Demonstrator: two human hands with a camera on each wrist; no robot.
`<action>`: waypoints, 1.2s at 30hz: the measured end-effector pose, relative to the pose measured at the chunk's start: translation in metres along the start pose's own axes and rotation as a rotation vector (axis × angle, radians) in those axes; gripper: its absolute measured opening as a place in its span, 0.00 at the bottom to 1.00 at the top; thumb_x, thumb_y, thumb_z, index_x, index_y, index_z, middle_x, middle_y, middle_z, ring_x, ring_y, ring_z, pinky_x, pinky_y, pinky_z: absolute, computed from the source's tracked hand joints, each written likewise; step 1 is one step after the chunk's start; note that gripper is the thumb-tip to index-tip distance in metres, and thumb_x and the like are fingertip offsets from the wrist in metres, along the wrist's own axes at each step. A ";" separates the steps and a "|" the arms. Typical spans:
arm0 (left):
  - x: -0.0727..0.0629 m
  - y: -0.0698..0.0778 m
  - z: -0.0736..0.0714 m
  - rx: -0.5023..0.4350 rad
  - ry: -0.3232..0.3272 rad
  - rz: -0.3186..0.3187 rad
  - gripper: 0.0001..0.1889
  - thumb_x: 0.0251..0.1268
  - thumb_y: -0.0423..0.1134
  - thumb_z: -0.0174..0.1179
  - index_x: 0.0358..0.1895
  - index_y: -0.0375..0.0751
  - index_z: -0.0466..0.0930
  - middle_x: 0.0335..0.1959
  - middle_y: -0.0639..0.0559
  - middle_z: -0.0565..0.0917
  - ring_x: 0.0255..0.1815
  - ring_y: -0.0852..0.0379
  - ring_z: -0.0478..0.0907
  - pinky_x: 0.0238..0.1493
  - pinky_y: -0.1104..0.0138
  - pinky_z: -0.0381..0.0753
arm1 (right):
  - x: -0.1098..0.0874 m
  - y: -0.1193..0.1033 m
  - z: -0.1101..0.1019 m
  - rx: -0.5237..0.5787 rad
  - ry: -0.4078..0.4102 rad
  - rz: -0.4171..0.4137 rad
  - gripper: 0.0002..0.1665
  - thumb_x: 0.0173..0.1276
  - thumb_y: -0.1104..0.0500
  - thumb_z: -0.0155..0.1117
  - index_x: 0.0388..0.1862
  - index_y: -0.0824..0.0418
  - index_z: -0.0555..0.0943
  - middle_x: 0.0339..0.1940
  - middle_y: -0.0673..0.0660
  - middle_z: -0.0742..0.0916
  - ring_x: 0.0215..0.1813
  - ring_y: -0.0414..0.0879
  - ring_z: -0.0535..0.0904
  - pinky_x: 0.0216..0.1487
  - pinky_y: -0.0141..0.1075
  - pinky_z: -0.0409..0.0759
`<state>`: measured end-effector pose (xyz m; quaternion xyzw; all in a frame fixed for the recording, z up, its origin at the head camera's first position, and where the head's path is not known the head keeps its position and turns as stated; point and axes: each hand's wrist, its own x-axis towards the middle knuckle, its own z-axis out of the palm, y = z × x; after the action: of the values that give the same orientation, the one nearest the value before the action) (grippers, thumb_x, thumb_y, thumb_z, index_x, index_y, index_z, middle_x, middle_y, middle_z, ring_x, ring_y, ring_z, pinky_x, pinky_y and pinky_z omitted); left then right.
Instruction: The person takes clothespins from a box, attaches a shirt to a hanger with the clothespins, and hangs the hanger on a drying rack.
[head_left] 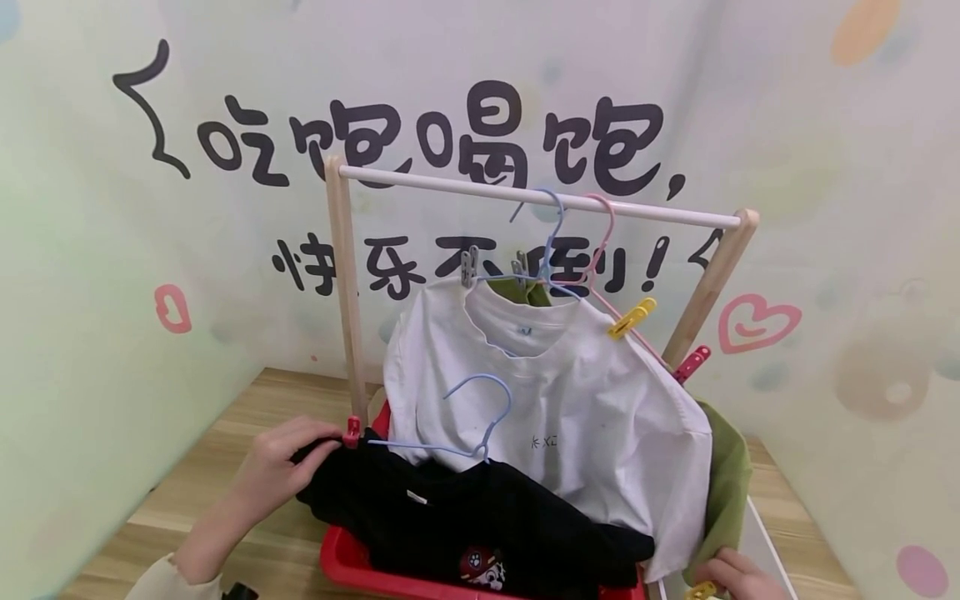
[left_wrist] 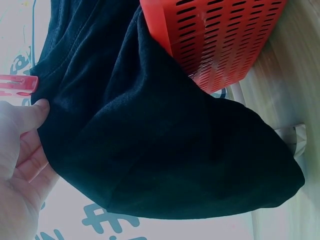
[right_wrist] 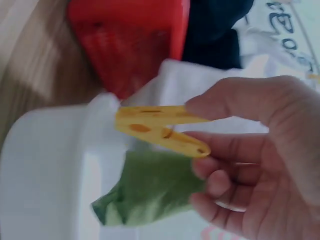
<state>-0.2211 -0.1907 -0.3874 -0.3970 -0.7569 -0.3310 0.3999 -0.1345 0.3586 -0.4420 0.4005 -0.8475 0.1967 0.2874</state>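
Observation:
At the left, my left hand (head_left: 288,457) pinches the shoulder edge of a black T-shirt (head_left: 435,525) between thumb and fingers. Right beside those fingertips, a red clothespin (head_left: 352,432) clips the shirt to a blue hanger (head_left: 427,448), whose hook stands free of the rod. The shirt drapes over a red basket (head_left: 343,554), its sleeve hanging outside in the left wrist view. Low at the right, my right hand (head_left: 738,577) holds a yellow clothespin (right_wrist: 140,120) by its two handles. The right wrist view shows no cloth in the clothespin's tip.
Behind stands a wooden rack with a white rod (head_left: 465,185). From it hang a white T-shirt (head_left: 600,417) and a green garment (head_left: 727,467), with grey, yellow and red clothespins on the hangers. A white container (right_wrist: 45,170) stands at the right, next to the basket.

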 end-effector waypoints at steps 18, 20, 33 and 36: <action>0.001 0.000 0.000 0.011 0.022 0.040 0.19 0.69 0.46 0.52 0.31 0.35 0.83 0.27 0.48 0.83 0.29 0.57 0.80 0.44 0.80 0.75 | 0.089 -0.066 -0.007 0.049 0.225 0.179 0.16 0.56 0.49 0.70 0.36 0.60 0.83 0.29 0.45 0.78 0.31 0.31 0.68 0.27 0.21 0.66; 0.001 -0.001 0.000 0.009 0.027 0.047 0.18 0.69 0.46 0.52 0.31 0.35 0.83 0.28 0.48 0.83 0.29 0.57 0.80 0.44 0.80 0.75 | 0.100 -0.070 -0.009 0.070 0.258 0.121 0.19 0.62 0.45 0.63 0.36 0.61 0.83 0.28 0.46 0.78 0.31 0.31 0.68 0.27 0.20 0.65; 0.001 -0.002 0.001 -0.001 0.018 0.032 0.18 0.69 0.47 0.52 0.31 0.35 0.83 0.28 0.48 0.84 0.30 0.57 0.80 0.45 0.81 0.74 | 0.154 -0.092 0.000 0.219 0.234 0.166 0.09 0.60 0.56 0.67 0.37 0.59 0.83 0.33 0.47 0.82 0.31 0.34 0.73 0.29 0.25 0.73; 0.001 -0.003 0.001 -0.001 0.026 0.045 0.18 0.69 0.47 0.52 0.31 0.35 0.83 0.28 0.48 0.83 0.30 0.58 0.80 0.45 0.80 0.74 | 0.165 -0.094 0.005 0.219 0.215 0.181 0.15 0.50 0.68 0.73 0.37 0.57 0.83 0.32 0.45 0.82 0.30 0.33 0.73 0.29 0.25 0.73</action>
<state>-0.2244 -0.1907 -0.3880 -0.4098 -0.7423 -0.3275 0.4169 -0.1466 0.2063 -0.3296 0.3281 -0.8181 0.3546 0.3119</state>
